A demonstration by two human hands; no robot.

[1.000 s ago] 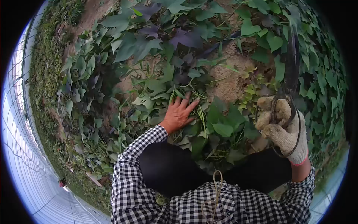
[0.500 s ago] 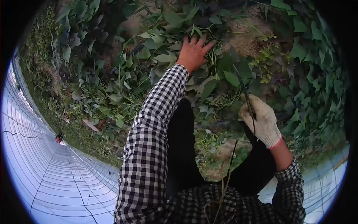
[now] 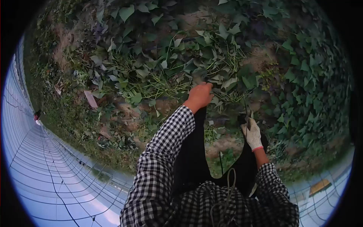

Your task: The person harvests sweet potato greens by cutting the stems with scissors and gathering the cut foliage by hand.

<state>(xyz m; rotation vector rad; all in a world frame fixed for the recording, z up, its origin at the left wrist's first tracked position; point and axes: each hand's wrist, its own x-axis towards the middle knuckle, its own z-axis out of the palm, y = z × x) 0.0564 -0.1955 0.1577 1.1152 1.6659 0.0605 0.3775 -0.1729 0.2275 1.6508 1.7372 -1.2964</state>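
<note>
My bare left hand (image 3: 199, 97) is over the cut-looking heap of leafy vines (image 3: 159, 85), its fingers curled in. Blurred leaves lie right at the fingertips; what the fingers hold, if anything, is hidden. My right hand (image 3: 252, 133), in a whitish knit glove with a red cuff edge, is closed around a thin dark stick-like tool (image 3: 246, 108). That tool points up and away from me, towards the vines; its exact kind does not show.
Dense green leaves (image 3: 306, 94) cover the ground on the right. Bare soil (image 3: 261, 58) shows between the plants. A pale flat piece (image 3: 90, 99) lies at left. Behind are greenhouse ribs (image 3: 49, 166) and a distant person (image 3: 37, 116).
My left hand has come back towards my body, and its spread fingers have curled in. My right hand has moved lower with the dark tool. The view has shifted.
</note>
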